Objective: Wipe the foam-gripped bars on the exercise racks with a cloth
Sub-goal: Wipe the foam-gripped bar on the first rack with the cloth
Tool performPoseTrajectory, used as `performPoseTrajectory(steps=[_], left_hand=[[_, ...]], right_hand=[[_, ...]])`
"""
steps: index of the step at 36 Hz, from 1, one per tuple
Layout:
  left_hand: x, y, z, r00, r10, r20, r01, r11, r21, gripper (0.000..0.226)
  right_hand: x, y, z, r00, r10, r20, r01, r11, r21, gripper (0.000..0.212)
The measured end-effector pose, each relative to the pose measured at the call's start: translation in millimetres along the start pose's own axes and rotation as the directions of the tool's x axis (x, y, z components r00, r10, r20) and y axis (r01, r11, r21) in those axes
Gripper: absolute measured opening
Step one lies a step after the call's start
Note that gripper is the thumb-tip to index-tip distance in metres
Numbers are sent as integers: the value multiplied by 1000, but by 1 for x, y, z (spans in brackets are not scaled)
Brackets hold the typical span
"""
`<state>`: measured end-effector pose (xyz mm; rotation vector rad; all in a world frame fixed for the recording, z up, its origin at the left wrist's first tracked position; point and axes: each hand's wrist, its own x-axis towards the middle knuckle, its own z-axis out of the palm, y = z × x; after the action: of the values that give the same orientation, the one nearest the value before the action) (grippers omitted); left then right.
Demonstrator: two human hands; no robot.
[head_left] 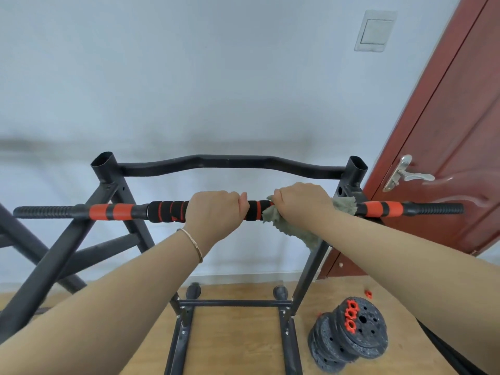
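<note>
Head view: the foam-gripped barbell bar (167, 211) lies across the black exercise rack (230, 165). Left hand (213, 212) grasps the foam bare, while right hand (300, 204) clutches a grey-green cloth (286, 228) around the bar just beside it.

Left of our left hand (216, 209) the bar (167, 211) is free up to the rack upright (107, 174). Rightward, our right hand (300, 203) and the cloth (292, 228) fill it (door (446, 131) right behind that end). Clear gap under the curved crossbar (230, 161).
</note>
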<state>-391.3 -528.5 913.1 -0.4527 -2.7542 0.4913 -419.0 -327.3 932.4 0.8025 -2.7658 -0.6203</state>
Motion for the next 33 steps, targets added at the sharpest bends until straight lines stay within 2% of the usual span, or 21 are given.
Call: performPoseTrajectory(steps=[2,3,5,7,9,10,12,13,14,16,17,19,21,22,24,26,28,30,32,33], left_hand=[[-2,2,2,996,-55,-74,52,998,-37,64],[-4,3,5,995,-61,-79,59,998,-33,67],[-6,0,6,999,-25,-22,25,1000,-4,48],[-3,-8,-3,997,57,52,-54,998,-41,16],[5,-17,-11,979,84,186,-53,985,-166,13],[10,-23,-18,956,71,283,11,960,-279,13],[19,-28,-23,889,67,454,178,862,-475,48],[21,-27,-22,877,80,474,189,849,-494,55],[21,-25,-22,877,96,471,149,878,-455,51],[17,-19,-18,932,122,342,-42,972,-233,22],[15,-15,-14,955,155,252,-129,985,-116,31],[12,-6,-10,981,150,124,-146,989,-37,40],[10,6,-8,990,117,72,-118,993,4,49],[9,10,-5,993,115,21,-115,993,25,41],[6,14,-4,995,96,-20,-95,994,54,28],[10,8,-2,992,124,-23,-125,992,-14,33],[16,1,-8,987,155,45,-150,983,-103,34],[29,-9,-17,958,111,263,-32,957,-290,19],[40,-15,-24,880,60,471,204,848,-490,48],[42,-15,-23,848,47,528,283,802,-526,59]], right_hand=[[12,4,-11,989,-51,137,34,992,121,15],[15,6,-14,979,-64,191,30,984,173,16],[17,6,-14,977,-71,199,33,982,185,19],[10,3,-10,994,-57,94,46,992,116,16],[-2,-2,0,998,-33,-58,38,996,82,16],[-9,-5,4,992,-29,-126,39,996,82,18],[-18,-8,11,977,-35,-209,48,997,58,23],[-21,-8,13,971,-38,-235,48,998,37,26],[-22,-8,16,969,-35,-245,42,999,23,27],[-20,-5,13,979,-27,-201,33,999,30,27],[-17,-2,10,984,-27,-175,33,999,28,26],[-9,7,3,996,-58,-62,59,998,14,19],[-5,20,-1,994,-85,69,79,993,87,11],[-4,23,-2,991,-86,105,74,990,120,11],[-5,25,0,994,-81,70,72,989,129,14],[-10,24,5,997,-76,-20,78,993,91,14],[-15,23,13,989,-103,-102,109,992,57,16],[-18,24,17,985,-114,-126,120,992,40,23],[-20,23,20,982,-103,-157,108,994,24,25],[-22,22,20,981,-95,-171,99,995,16,25]])
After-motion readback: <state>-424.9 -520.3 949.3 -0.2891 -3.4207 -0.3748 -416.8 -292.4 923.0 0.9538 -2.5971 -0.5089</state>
